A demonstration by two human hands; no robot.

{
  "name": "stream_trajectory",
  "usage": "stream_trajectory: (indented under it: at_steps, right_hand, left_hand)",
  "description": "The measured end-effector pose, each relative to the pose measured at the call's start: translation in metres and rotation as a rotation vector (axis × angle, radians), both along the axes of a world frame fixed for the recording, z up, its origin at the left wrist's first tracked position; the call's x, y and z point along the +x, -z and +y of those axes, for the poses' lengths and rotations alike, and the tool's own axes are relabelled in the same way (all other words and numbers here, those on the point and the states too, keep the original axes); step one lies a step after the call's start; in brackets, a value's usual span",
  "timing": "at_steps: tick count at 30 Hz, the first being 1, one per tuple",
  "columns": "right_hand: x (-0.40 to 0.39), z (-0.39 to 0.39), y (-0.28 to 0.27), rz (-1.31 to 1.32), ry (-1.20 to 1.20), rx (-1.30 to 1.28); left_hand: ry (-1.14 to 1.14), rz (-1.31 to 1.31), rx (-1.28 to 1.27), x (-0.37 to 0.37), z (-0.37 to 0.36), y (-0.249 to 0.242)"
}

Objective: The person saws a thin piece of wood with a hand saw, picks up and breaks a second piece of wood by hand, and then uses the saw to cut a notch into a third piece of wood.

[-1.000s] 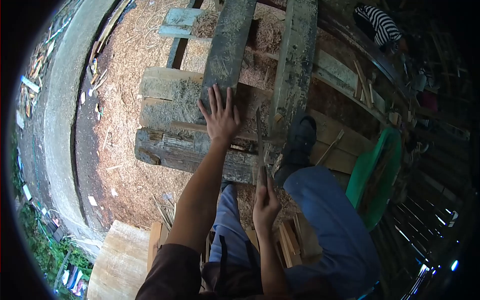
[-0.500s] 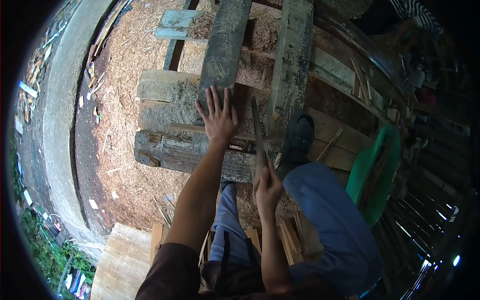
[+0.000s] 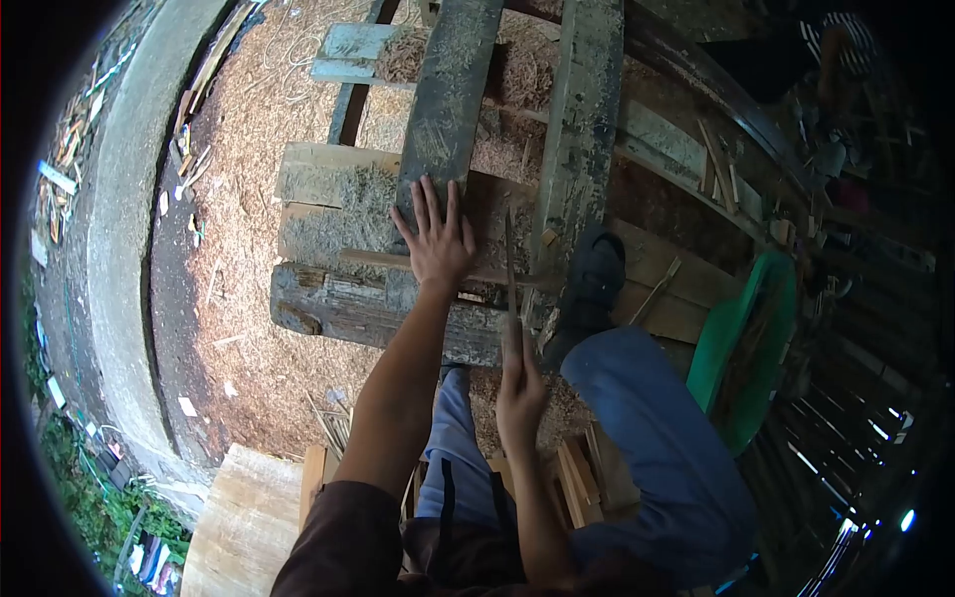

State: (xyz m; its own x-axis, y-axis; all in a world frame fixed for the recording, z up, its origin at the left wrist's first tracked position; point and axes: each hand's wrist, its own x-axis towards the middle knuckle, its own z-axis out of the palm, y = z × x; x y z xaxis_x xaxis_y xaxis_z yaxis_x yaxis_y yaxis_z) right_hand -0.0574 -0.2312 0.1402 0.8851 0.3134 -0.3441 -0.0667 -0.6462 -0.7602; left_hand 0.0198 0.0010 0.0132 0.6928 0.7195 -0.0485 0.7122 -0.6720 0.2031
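My left hand [image 3: 438, 239] lies flat with its fingers spread, fingertips on a dark plank [image 3: 441, 129]. Under its palm runs a thin wooden strip [image 3: 373, 259], which sticks out on both sides. My right hand [image 3: 522, 403] is closed around the rear end of what looks like a handsaw, its handle hidden by the fingers. The narrow blade [image 3: 511, 264] points away from me, seen almost edge-on, and crosses the strip to the right of my left hand. Whether it cuts into the strip cannot be made out.
A weathered beam [image 3: 348, 303] forms the near edge of the plank platform. My shod foot [image 3: 597, 279] rests on the planks at the right. Beyond it stand a green plastic thing [image 3: 731, 348] and another person's striped sleeve [image 3: 851, 40]. Wood shavings [image 3: 269, 368] cover the ground.
My right hand has drawn slightly back toward me and to the left with the handsaw, whose blade now appears thinner. The left hand stays in place. The other person's arm has shifted.
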Motion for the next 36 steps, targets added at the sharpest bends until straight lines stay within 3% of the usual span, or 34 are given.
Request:
stream_trajectory:
  at_steps: [5, 7, 8, 10, 11, 12, 14, 16, 18, 20, 22, 23, 25, 31, 36]
  right_hand:
    - [-0.022, -0.015, -0.045, -0.091, 0.053, 0.121]
    - [0.020, 0.019, -0.025, 0.290, 0.126, -0.006]
    - [0.020, 0.018, -0.017, 0.292, 0.119, 0.000]
    - [0.010, 0.010, -0.003, 0.021, -0.023, -0.091]
    - [-0.002, 0.004, -0.042, 0.226, 0.088, 0.021]
    - [-0.018, -0.014, -0.049, 0.235, 0.082, 0.011]
    - [-0.031, -0.023, -0.068, 0.048, 0.029, 0.009]
    - [-0.008, 0.000, -0.051, -0.086, 0.002, 0.052]
    - [0.024, 0.030, -0.022, 0.248, 0.092, -0.017]
    - [0.013, 0.022, -0.006, 0.235, 0.104, -0.028]
    - [-0.016, -0.017, -0.018, -0.236, -0.050, 0.092]
    - [-0.022, -0.019, -0.032, -0.227, -0.052, 0.089]
    - [-0.033, -0.023, -0.061, 0.142, 0.138, 0.031]
    - [0.034, 0.030, -0.013, 0.050, -0.052, -0.064]
    - [-0.016, -0.024, -0.051, -0.036, -0.020, 0.030]
  left_hand:
    - [0.005, -0.024, -0.001, -0.005, -0.006, 0.004]
    - [0.003, 0.001, 0.026, -0.003, -0.001, 0.005]
    - [-0.003, 0.003, 0.033, -0.003, 0.002, 0.005]
    - [0.002, 0.031, 0.019, -0.003, -0.001, 0.004]
    - [-0.007, 0.029, 0.018, 0.002, 0.002, 0.003]
    - [-0.008, 0.029, 0.009, 0.001, 0.002, 0.002]
    - [0.001, 0.029, -0.004, -0.005, -0.004, 0.005]
    - [0.001, 0.016, 0.030, -0.003, -0.003, 0.008]
    - [-0.010, 0.006, 0.032, -0.002, 0.000, 0.005]
    - [0.002, -0.006, -0.003, -0.004, -0.001, 0.004]
    - [-0.007, -0.012, 0.014, 0.003, -0.001, 0.004]
    - [-0.006, 0.004, 0.036, -0.003, -0.002, 0.005]
    - [-0.008, 0.007, 0.030, -0.006, -0.005, 0.007]
    - [0.002, 0.022, -0.008, -0.003, -0.002, 0.003]
    - [-0.003, 0.035, -0.035, 0.000, -0.002, 0.002]
